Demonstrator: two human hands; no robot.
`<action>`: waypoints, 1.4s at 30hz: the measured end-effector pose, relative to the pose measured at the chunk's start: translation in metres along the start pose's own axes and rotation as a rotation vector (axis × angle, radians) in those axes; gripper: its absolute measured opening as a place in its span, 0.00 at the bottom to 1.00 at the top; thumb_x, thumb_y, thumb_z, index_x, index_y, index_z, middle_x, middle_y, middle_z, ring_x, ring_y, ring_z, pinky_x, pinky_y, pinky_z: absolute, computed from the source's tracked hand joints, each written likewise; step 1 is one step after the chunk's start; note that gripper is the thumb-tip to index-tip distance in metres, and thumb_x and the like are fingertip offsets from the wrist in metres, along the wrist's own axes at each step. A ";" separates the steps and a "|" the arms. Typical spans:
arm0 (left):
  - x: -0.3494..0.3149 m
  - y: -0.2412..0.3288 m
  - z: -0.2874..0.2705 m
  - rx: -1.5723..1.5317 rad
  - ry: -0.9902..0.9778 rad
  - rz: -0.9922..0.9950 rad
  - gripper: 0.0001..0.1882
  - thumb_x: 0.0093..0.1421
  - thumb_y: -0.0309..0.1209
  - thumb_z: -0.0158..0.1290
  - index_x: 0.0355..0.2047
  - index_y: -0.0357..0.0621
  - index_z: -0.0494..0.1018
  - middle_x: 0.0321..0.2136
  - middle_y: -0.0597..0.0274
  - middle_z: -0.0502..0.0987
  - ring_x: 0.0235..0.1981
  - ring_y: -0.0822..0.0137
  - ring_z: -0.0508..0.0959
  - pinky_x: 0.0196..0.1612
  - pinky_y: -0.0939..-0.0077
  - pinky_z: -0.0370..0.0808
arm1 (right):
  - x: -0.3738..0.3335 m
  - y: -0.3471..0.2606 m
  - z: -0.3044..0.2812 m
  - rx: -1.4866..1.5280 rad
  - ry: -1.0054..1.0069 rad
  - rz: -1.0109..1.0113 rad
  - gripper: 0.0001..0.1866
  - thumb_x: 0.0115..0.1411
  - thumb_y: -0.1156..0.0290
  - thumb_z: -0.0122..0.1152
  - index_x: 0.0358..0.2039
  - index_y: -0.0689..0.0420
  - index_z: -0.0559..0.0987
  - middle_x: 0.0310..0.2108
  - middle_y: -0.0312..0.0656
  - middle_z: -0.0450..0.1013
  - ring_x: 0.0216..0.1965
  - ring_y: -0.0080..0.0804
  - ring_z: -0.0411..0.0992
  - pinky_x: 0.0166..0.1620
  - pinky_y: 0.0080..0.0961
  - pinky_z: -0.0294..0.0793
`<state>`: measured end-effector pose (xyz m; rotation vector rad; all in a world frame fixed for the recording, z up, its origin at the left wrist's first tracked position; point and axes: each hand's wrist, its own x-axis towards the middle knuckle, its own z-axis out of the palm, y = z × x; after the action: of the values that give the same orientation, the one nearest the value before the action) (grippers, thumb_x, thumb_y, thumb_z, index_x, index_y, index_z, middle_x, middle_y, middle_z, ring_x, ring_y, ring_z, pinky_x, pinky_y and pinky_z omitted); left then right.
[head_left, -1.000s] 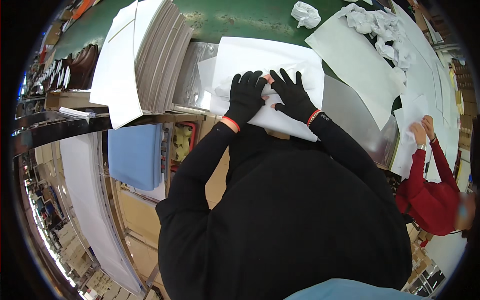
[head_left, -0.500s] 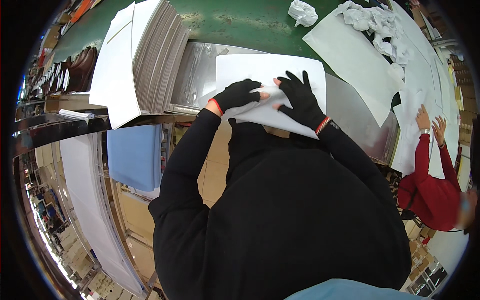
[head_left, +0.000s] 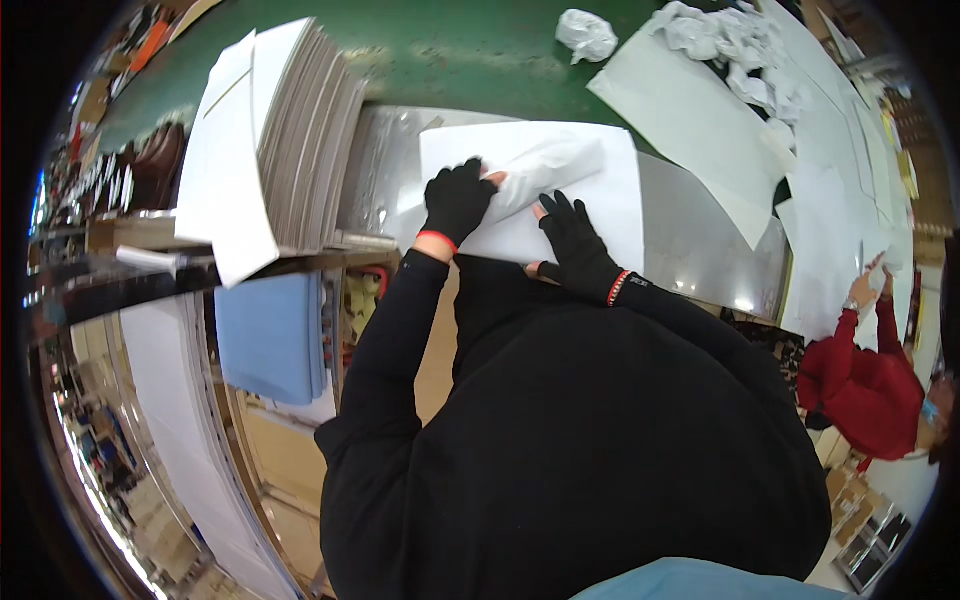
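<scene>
A white rectangular sheet (head_left: 612, 215) lies on the metal plate at the near edge of the green table. Across it stretches a crumpled roll of thin white tissue paper (head_left: 550, 165), slanting up to the right. My left hand (head_left: 460, 203), in a black glove with bare fingertips, has its fingers curled on the lower left end of the tissue. My right hand (head_left: 582, 250), gloved alike, rests on the sheet's near edge below the tissue, fingers spread and nothing in them. Whether anything is wrapped inside the tissue cannot be seen.
A tall stack of white-topped boards (head_left: 305, 150) stands to the left, and blue folded cloth (head_left: 268, 335) sits below it. Crumpled paper (head_left: 715, 40) and a large loose sheet (head_left: 700, 130) lie at the right. A co-worker in red (head_left: 865, 380) works at the far right.
My right hand has drawn back from the tissue toward the sheet's near edge. The tissue now extends farther up and right across the sheet. The whole view has shifted slightly.
</scene>
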<state>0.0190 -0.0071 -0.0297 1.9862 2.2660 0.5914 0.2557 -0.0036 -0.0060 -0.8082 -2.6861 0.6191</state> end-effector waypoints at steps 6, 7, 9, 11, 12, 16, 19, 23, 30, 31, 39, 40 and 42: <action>0.017 -0.032 0.025 -0.138 -0.045 0.035 0.20 0.64 0.43 0.42 0.28 0.45 0.78 0.24 0.54 0.78 0.26 0.49 0.77 0.30 0.55 0.72 | 0.006 0.059 0.018 0.004 -0.024 -0.073 0.48 0.49 0.44 0.62 0.61 0.66 0.59 0.66 0.57 0.44 0.68 0.54 0.39 0.65 0.59 0.33; 0.025 -0.021 0.014 -0.394 -0.119 -0.083 0.21 0.66 0.42 0.40 0.36 0.40 0.78 0.30 0.51 0.80 0.32 0.51 0.79 0.37 0.60 0.73 | 0.013 0.070 0.018 -0.041 -0.018 -0.076 0.49 0.48 0.42 0.61 0.61 0.64 0.59 0.67 0.56 0.44 0.68 0.54 0.39 0.65 0.60 0.33; 0.033 -0.030 0.011 -0.556 -0.057 -0.079 0.24 0.68 0.42 0.38 0.47 0.32 0.73 0.42 0.47 0.78 0.45 0.59 0.77 0.48 0.69 0.71 | 0.039 0.086 0.020 -0.119 0.093 -0.110 0.50 0.46 0.40 0.62 0.61 0.63 0.60 0.67 0.55 0.45 0.68 0.54 0.40 0.65 0.61 0.33; 0.040 0.007 -0.018 -0.896 -0.088 -0.214 0.28 0.69 0.44 0.37 0.49 0.26 0.69 0.44 0.45 0.77 0.46 0.60 0.75 0.52 0.70 0.68 | 0.054 0.085 0.000 -0.211 -0.019 0.022 0.51 0.45 0.38 0.61 0.61 0.63 0.60 0.66 0.55 0.47 0.68 0.54 0.41 0.63 0.66 0.36; 0.043 0.014 -0.029 -0.800 -0.014 -0.223 0.29 0.69 0.45 0.37 0.48 0.26 0.70 0.43 0.47 0.77 0.45 0.62 0.75 0.52 0.71 0.67 | 0.062 0.080 -0.006 -0.066 -0.037 0.061 0.52 0.45 0.37 0.62 0.60 0.63 0.61 0.66 0.55 0.49 0.68 0.53 0.43 0.64 0.62 0.39; 0.030 0.057 -0.043 -0.797 0.210 -0.206 0.26 0.68 0.43 0.42 0.52 0.29 0.67 0.43 0.48 0.76 0.42 0.61 0.75 0.48 0.69 0.69 | 0.065 0.016 -0.038 0.798 0.145 0.231 0.51 0.42 0.38 0.67 0.58 0.61 0.64 0.56 0.54 0.65 0.58 0.48 0.62 0.59 0.38 0.60; 0.008 0.093 -0.040 -0.697 0.292 -0.149 0.19 0.67 0.37 0.45 0.48 0.30 0.67 0.41 0.51 0.74 0.39 0.60 0.74 0.43 0.68 0.70 | 0.069 -0.005 -0.048 1.052 0.439 0.384 0.37 0.43 0.48 0.72 0.47 0.61 0.74 0.43 0.46 0.76 0.46 0.37 0.73 0.49 0.31 0.70; 0.007 0.097 -0.067 -1.086 0.086 -0.052 0.15 0.58 0.26 0.53 0.44 0.36 0.65 0.35 0.60 0.70 0.36 0.68 0.70 0.40 0.77 0.68 | 0.043 -0.018 -0.117 1.060 0.326 0.336 0.30 0.42 0.53 0.74 0.41 0.61 0.78 0.37 0.43 0.78 0.39 0.33 0.75 0.46 0.28 0.72; -0.005 0.133 -0.129 -1.540 0.054 0.258 0.57 0.44 0.51 0.63 0.66 0.40 0.44 0.53 0.44 0.66 0.49 0.54 0.70 0.54 0.60 0.65 | 0.012 -0.009 -0.133 0.667 0.171 0.031 0.28 0.35 0.60 0.76 0.38 0.58 0.78 0.35 0.47 0.78 0.38 0.42 0.76 0.42 0.34 0.73; -0.007 0.128 -0.133 -1.444 0.099 0.225 0.55 0.46 0.48 0.63 0.66 0.41 0.45 0.49 0.48 0.69 0.45 0.58 0.71 0.51 0.64 0.67 | 0.011 -0.010 -0.130 0.593 0.145 0.004 0.28 0.34 0.60 0.76 0.38 0.58 0.78 0.34 0.47 0.77 0.38 0.44 0.76 0.42 0.36 0.73; -0.026 0.134 -0.155 -1.308 0.082 -0.157 0.38 0.57 0.40 0.58 0.62 0.35 0.56 0.30 0.63 0.73 0.32 0.71 0.72 0.41 0.78 0.69 | -0.004 -0.009 -0.117 0.565 0.117 0.018 0.29 0.32 0.58 0.74 0.37 0.57 0.78 0.34 0.47 0.77 0.38 0.46 0.76 0.42 0.38 0.72; -0.028 0.128 -0.150 -1.368 0.044 -0.213 0.39 0.57 0.43 0.58 0.61 0.35 0.56 0.31 0.64 0.72 0.33 0.72 0.71 0.42 0.78 0.68 | -0.004 -0.010 -0.116 0.566 0.088 -0.002 0.33 0.32 0.59 0.75 0.41 0.56 0.77 0.35 0.47 0.77 0.38 0.46 0.75 0.43 0.37 0.72; -0.030 0.127 -0.137 -1.488 -0.022 -0.255 0.39 0.57 0.44 0.58 0.62 0.35 0.55 0.32 0.64 0.71 0.35 0.73 0.71 0.43 0.77 0.67 | -0.003 -0.011 -0.118 0.566 0.031 -0.040 0.39 0.33 0.60 0.76 0.50 0.55 0.74 0.36 0.48 0.77 0.38 0.47 0.75 0.43 0.37 0.72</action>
<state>0.1015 -0.0572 0.1328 0.8821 1.1691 1.5228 0.2965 0.0236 0.1015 -0.5940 -2.2983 1.2602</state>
